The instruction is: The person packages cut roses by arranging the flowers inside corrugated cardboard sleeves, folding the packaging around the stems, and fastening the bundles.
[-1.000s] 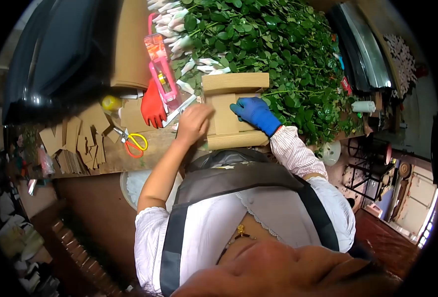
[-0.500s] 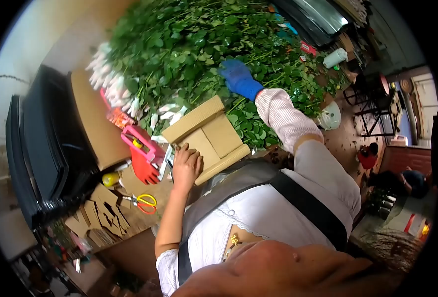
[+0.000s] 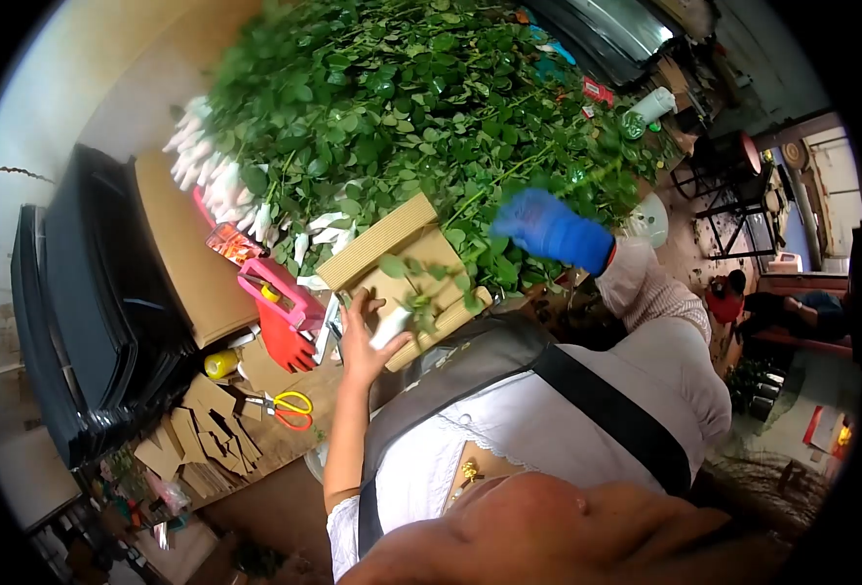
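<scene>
A cardboard tray with ribbed raised sides point(image 3: 377, 242) sits tilted at the table's front edge. At its left side is my bare left hand point(image 3: 361, 336), with a white-sleeved flower bud point(image 3: 390, 328) between its thumb and fingers. Leaves on a blurred stem point(image 3: 419, 291) spread from the bud over the tray. To the right of the tray, my right hand point(image 3: 553, 229) in a blue glove is in the air beside the green leafy stems point(image 3: 382, 127); motion smears its fingers, and what they hold, if anything, is unclear.
Left of the tray lie a pink-handled tool point(image 3: 280, 292), a red glove point(image 3: 285, 336), yellow-and-orange scissors point(image 3: 290, 409) and cardboard pieces point(image 3: 202, 429). Black sheets point(image 3: 75, 302) stand at far left. More white-sleeved buds point(image 3: 221, 185) lie behind. Two people are in the right background.
The view has turned and the tray looks tilted. My right hand left the tray, reached over the leaves, then came back right. A white-sleeved bud with leaves is now at my left hand.
</scene>
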`<move>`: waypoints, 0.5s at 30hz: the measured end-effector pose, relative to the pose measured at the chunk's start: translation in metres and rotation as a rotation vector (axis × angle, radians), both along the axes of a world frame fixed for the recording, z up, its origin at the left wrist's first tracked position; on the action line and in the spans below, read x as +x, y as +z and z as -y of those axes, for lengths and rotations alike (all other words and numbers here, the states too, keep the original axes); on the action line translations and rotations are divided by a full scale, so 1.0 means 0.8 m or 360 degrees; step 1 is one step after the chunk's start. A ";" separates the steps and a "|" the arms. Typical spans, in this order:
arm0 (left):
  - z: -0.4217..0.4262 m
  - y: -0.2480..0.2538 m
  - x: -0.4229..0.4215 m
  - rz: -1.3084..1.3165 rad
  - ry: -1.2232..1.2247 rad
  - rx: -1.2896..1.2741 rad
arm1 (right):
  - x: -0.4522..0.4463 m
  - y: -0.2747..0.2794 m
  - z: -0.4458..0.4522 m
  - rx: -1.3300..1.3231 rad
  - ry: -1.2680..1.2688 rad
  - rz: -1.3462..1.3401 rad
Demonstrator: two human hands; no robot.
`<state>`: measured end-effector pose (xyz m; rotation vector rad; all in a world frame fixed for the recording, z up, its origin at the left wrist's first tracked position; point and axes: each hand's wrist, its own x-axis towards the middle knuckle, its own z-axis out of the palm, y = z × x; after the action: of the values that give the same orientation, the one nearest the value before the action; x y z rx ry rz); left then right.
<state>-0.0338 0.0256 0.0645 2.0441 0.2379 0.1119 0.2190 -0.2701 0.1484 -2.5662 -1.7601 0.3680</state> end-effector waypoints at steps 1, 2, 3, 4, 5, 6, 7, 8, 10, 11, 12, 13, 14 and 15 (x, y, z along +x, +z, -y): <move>0.001 0.002 0.002 0.0054 -0.0030 0.0165 | -0.009 -0.012 0.003 -0.0394 -0.0070 -0.0014; 0.003 0.003 0.004 0.0076 -0.0004 0.0219 | -0.014 -0.022 0.006 -0.0551 -0.0081 -0.0064; 0.000 -0.001 0.004 0.0112 -0.0111 0.0348 | -0.018 -0.022 0.001 -0.0708 -0.0086 -0.0113; -0.002 -0.005 0.003 0.0143 -0.0216 0.0478 | -0.019 -0.020 -0.004 -0.0862 -0.0087 -0.0166; -0.003 -0.008 0.000 0.0099 -0.0215 0.0444 | -0.009 -0.012 -0.002 -0.0758 -0.0061 -0.0164; -0.001 0.000 0.002 0.0054 -0.0221 0.0413 | 0.004 0.005 -0.019 -0.0700 -0.0185 -0.0149; -0.001 0.007 0.004 0.0015 -0.0237 0.0383 | 0.020 0.015 -0.045 -0.0642 -0.0321 -0.0132; 0.000 0.010 0.008 -0.0017 -0.0260 0.0410 | 0.046 0.003 -0.067 -0.0350 -0.0370 -0.0104; 0.002 0.017 0.010 -0.0081 -0.0311 0.0467 | 0.087 -0.034 -0.109 0.0297 -0.0342 0.0106; 0.004 0.027 0.012 -0.0092 -0.0339 0.0472 | 0.106 -0.066 -0.141 0.0345 -0.0417 0.0094; 0.002 0.021 0.011 -0.0047 -0.0357 0.0435 | 0.126 -0.111 -0.157 0.0257 -0.0302 0.0329; 0.001 0.019 0.010 -0.0048 -0.0372 0.0432 | 0.147 -0.158 -0.172 0.0166 -0.0181 0.0565; 0.000 0.017 0.010 -0.0048 -0.0381 0.0429 | 0.160 -0.180 -0.184 0.0072 -0.0054 0.0801; 0.001 0.022 0.011 -0.0072 -0.0380 0.0439 | 0.163 -0.170 -0.195 0.0121 -0.0152 0.0610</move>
<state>-0.0247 0.0247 0.0820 2.3346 0.0037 -0.0530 0.3490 -0.1140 0.0127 -2.7941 -1.6957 -0.2038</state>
